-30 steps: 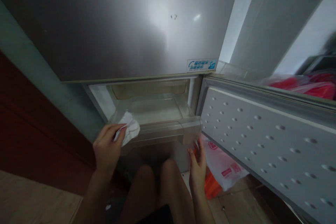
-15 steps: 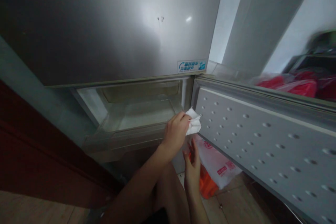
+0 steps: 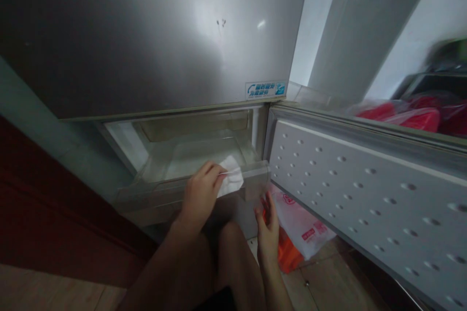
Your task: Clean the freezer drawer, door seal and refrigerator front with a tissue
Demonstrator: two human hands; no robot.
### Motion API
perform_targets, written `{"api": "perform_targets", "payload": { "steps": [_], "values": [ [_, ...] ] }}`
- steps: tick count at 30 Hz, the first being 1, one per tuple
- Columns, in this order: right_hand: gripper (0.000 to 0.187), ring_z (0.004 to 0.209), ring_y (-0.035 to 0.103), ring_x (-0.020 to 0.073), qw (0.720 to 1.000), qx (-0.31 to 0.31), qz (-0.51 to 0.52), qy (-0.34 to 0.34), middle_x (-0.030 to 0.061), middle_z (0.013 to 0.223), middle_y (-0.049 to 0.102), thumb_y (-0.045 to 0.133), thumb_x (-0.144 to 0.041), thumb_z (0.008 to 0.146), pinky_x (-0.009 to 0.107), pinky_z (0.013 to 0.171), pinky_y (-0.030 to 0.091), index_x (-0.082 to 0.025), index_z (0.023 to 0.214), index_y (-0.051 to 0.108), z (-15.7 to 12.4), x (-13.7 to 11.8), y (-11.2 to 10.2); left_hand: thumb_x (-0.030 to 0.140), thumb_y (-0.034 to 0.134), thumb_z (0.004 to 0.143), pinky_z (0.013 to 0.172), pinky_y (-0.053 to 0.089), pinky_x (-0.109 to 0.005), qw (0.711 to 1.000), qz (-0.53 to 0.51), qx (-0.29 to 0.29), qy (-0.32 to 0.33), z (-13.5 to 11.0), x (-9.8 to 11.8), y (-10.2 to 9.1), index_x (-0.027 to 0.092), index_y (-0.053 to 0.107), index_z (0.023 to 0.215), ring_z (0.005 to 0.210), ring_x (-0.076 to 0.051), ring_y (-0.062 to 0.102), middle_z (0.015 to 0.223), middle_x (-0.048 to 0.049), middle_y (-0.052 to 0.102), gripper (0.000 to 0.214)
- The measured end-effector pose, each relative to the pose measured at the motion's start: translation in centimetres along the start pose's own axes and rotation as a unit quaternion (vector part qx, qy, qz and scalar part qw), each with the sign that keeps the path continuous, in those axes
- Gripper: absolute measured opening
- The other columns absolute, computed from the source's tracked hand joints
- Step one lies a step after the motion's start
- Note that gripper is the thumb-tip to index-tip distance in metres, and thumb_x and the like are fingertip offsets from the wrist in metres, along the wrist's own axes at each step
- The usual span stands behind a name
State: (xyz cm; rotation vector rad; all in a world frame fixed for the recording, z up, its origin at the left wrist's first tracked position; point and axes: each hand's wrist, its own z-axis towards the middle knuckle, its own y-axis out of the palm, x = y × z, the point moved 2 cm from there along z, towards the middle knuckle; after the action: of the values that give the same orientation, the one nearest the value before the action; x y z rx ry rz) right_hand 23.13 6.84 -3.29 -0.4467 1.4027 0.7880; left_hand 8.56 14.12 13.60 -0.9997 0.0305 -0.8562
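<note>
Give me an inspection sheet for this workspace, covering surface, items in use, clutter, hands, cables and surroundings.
Surface: see-through drawer, pulled partly out.
Items in use: white tissue, at the drawer's front edge.
Clutter: white printed bag and orange item, low beside the right hand; red bagged items beyond the open door.
Hands: left pinches the tissue; right is open near the drawer's corner, contact unclear.
Cables: nothing seen.
Surroundings: silver upper door, tiled floor.

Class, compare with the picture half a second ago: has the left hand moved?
Yes: judged against the blue-and-white sticker, the left hand has moved left, away from the open lower door, toward the drawer front's middle.
</note>
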Motion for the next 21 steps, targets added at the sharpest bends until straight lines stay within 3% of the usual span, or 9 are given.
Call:
{"api": "perform_targets", "payload": {
  "steps": [4, 7, 11, 15, 21],
  "values": [
    [0.065, 0.133, 0.041, 0.0253, 0.999, -0.003, 0.026, 0.023, 0.0087, 0.149, 0.039, 0.058, -0.039, 0.081, 0.05, 0.111, 0.031, -0.026, 0.141, 0.039, 0.1, 0.3, 0.0, 0.025, 0.055, 0.088, 0.074, 0.046, -0.029, 0.991, 0.039, 0.12, -0.037, -3.9, -5.5, -4.4, 0.021, 0.064, 0.085, 0.08, -0.017, 0.062, 0.085, -0.0004, 0.063, 0.011],
    [0.066, 0.135, 0.04, 0.025, 0.999, -0.009, 0.035, 0.021, 0.0079, 0.149, 0.038, 0.058, -0.039, 0.081, 0.049, 0.11, 0.032, -0.027, 0.142, 0.038, 0.2, 0.7, 0.1, 0.031, 0.057, 0.087, 0.071, 0.045, -0.031, 0.969, 0.104, 0.205, -0.093, -6.6, -9.1, -7.8, 0.024, 0.062, 0.083, 0.077, -0.018, 0.06, 0.083, 0.0016, 0.061, 0.01],
    [0.069, 0.133, 0.041, 0.0264, 0.999, -0.001, 0.046, 0.025, 0.0088, 0.149, 0.038, 0.059, -0.038, 0.079, 0.05, 0.108, 0.036, -0.027, 0.143, 0.037, 0.1, 0.8, 0.4, 0.03, 0.061, 0.084, 0.066, 0.042, -0.029, 0.937, 0.138, 0.284, -0.149, -8.3, -11.7, -10.2, 0.026, 0.06, 0.078, 0.074, -0.016, 0.057, 0.077, 0.005, 0.057, 0.007],
    [0.068, 0.131, 0.044, 0.0255, 0.999, 0.006, 0.042, 0.02, 0.0081, 0.148, 0.04, 0.059, -0.038, 0.079, 0.048, 0.107, 0.037, -0.027, 0.143, 0.038, 0.0, 0.7, 0.4, 0.026, 0.062, 0.083, 0.064, 0.043, -0.027, 0.94, 0.123, 0.29, -0.133, -7.9, -11.0, -9.0, 0.023, 0.062, 0.078, 0.071, -0.015, 0.058, 0.076, 0.0041, 0.058, 0.006],
    [0.067, 0.128, 0.048, 0.0239, 1.0, 0.003, 0.005, 0.009, 0.0078, 0.145, 0.046, 0.055, -0.038, 0.081, 0.046, 0.105, 0.039, -0.028, 0.144, 0.037, 0.0, 1.1, 0.0, 0.018, 0.057, 0.085, 0.073, 0.047, -0.026, 0.973, 0.039, 0.219, -0.06, -5.2, -5.3, -3.9, 0.018, 0.064, 0.083, 0.079, -0.016, 0.062, 0.081, -0.0017, 0.063, 0.008]
  ]
}}
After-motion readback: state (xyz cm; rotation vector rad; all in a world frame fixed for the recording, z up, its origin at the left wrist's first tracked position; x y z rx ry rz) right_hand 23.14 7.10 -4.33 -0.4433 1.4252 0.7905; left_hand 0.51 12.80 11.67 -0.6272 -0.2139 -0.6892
